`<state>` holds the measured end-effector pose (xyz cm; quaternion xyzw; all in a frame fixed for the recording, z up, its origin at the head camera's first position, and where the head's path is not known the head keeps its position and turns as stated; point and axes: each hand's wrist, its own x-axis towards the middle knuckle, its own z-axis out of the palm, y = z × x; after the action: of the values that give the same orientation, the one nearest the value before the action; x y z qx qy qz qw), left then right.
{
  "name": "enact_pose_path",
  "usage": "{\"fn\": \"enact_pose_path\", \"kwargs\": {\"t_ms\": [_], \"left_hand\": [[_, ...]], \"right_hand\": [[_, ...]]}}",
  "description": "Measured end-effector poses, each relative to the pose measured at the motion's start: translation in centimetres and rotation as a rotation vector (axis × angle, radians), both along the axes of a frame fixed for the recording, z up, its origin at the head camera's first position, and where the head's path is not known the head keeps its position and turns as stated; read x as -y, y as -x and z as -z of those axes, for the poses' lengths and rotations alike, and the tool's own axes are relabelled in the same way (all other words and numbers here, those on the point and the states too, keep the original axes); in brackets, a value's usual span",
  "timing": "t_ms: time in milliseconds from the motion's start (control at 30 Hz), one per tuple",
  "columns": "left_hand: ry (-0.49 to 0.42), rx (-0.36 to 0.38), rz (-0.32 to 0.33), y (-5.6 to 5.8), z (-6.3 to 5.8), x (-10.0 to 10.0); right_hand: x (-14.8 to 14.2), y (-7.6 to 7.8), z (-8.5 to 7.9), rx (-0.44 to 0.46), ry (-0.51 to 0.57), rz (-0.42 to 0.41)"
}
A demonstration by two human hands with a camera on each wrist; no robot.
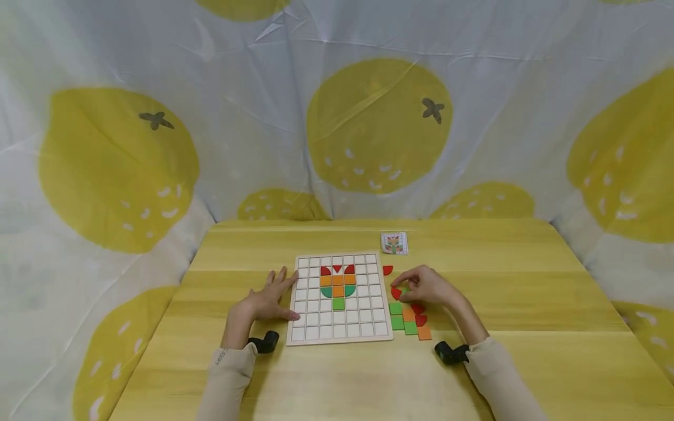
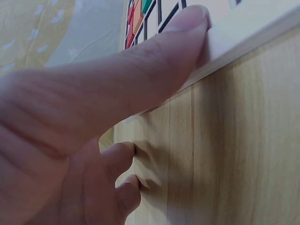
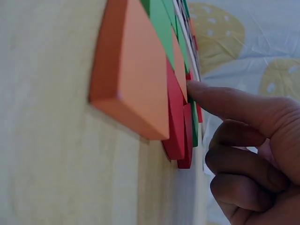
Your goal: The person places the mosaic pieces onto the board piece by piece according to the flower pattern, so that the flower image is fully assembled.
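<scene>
A white gridded board (image 1: pixel 310 318) with a wooden rim carries a flower pattern of red, orange and green tiles (image 1: pixel 338 286). My left hand (image 1: pixel 268 301) is spread at the board's left side; its thumb (image 2: pixel 187 21) rests on the rim and two other fingertips stand on the table. To the right of the board, my right hand (image 1: pixel 427 286) holds a red quarter-circle tile (image 1: pixel 396 293) between thumb and forefinger, over the loose pieces. Its other fingers (image 3: pixel 241 164) are curled in.
Loose green squares (image 1: pixel 396 323), orange squares (image 1: pixel 424 333) and red quarter-circles (image 1: pixel 420 320) lie close together right of the board. Another red quarter-circle (image 1: pixel 388 270) lies by its upper right edge. A pattern card (image 1: pixel 394 243) lies behind. A lemon-print cloth (image 1: pixel 379 126) hangs beyond the table.
</scene>
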<state>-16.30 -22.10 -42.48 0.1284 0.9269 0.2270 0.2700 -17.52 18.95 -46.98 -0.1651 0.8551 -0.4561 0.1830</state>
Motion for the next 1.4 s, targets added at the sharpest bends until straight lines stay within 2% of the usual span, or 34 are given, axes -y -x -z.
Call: {"fn": "enact_pose_path", "kwargs": {"t_ms": [100, 367, 600, 800, 1100, 1400], "left_hand": [[-0.007, 0.0, 0.009, -0.5, 0.3, 0.1], [-0.001, -0.008, 0.014, 0.1, 0.4, 0.2], [0.008, -0.011, 0.018, 0.2, 0.5, 0.2], [0.013, -0.011, 0.013, 0.2, 0.7, 0.1], [0.003, -0.012, 0.01, 0.1, 0.5, 0.2], [0.017, -0.013, 0.011, 0.1, 0.5, 0.0]], "right_hand": [[0.3, -0.4, 0.5, 0.003, 0.001, -0.003], [1.0, -0.1, 0.2, -0.004, -0.004, 0.012], [0.9, -0.3, 0.1, -0.002, -0.039, 0.063], [1.2, -0.3, 0.0, -0.048, -0.055, 0.105], [3.6, -0.7, -0.3, -0.068, 0.05, 0.142], [6.8, -1.0, -0.2, -0.049, 0.029, 0.123]]}}
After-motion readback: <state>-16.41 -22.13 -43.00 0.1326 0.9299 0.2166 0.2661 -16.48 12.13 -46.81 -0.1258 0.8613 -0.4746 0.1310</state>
